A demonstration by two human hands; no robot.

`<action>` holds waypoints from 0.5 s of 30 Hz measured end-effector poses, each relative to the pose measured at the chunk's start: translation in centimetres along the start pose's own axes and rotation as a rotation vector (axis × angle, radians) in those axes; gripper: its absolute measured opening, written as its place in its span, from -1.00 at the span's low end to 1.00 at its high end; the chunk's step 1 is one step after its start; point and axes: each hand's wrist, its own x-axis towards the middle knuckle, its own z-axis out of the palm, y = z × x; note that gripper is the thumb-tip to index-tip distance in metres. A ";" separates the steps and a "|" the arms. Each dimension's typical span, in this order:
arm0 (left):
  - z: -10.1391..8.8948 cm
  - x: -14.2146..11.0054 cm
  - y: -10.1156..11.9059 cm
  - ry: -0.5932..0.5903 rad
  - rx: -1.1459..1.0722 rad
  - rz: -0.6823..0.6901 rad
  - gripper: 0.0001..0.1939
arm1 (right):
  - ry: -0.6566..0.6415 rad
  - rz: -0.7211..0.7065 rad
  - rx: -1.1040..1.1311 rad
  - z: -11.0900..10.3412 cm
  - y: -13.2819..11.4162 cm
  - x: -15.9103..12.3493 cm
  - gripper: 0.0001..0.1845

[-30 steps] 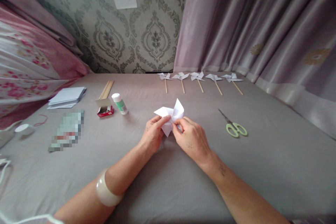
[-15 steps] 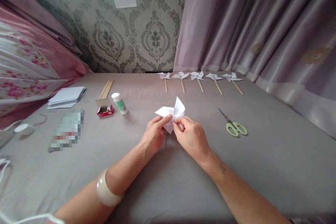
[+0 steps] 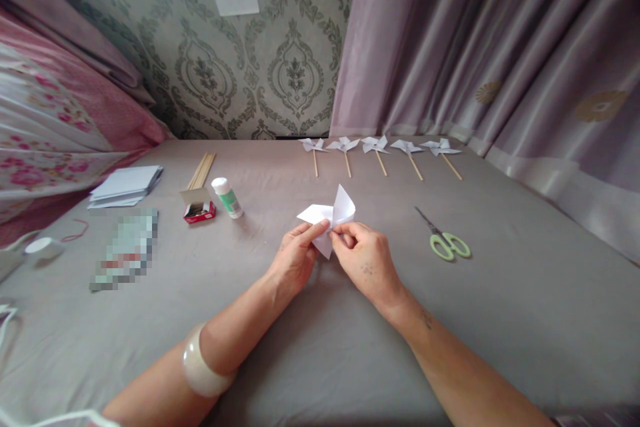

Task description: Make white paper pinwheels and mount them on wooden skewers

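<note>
A white folded paper pinwheel (image 3: 334,215) is held just above the grey cloth surface (image 3: 320,347) at the centre. My left hand (image 3: 294,255) pinches its lower left flap. My right hand (image 3: 366,261) pinches the paper at its middle with thumb and forefinger. Both hands are closed on the paper. Green-handled scissors (image 3: 444,240) lie to the right of my right hand. A glue stick (image 3: 227,197) and a small open red box (image 3: 198,207) lie to the left.
Several finished paper pinwheels on sticks (image 3: 380,150) lie in a row at the back by the curtain. Wooden sticks (image 3: 202,169), a stack of white paper squares (image 3: 126,185) and a tape roll (image 3: 44,247) lie at the left. A blurred-out packet (image 3: 125,248) lies nearby.
The paper has turned slightly and shifted a little to the right between my fingers. My right thumb and forefinger have closed in on its middle.
</note>
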 end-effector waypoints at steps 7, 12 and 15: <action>0.2 -0.2 0.0 0.012 0.011 0.009 -0.80 | -0.008 0.012 0.035 -0.1 -0.3 0.0 -0.88; 0.3 -0.1 0.3 0.052 -0.013 0.023 -0.82 | -0.006 -0.006 0.039 -0.2 -0.2 0.0 -0.87; 0.2 0.0 0.4 0.067 -0.018 0.035 -0.83 | 0.014 -0.027 0.005 -0.2 -0.1 0.0 -0.85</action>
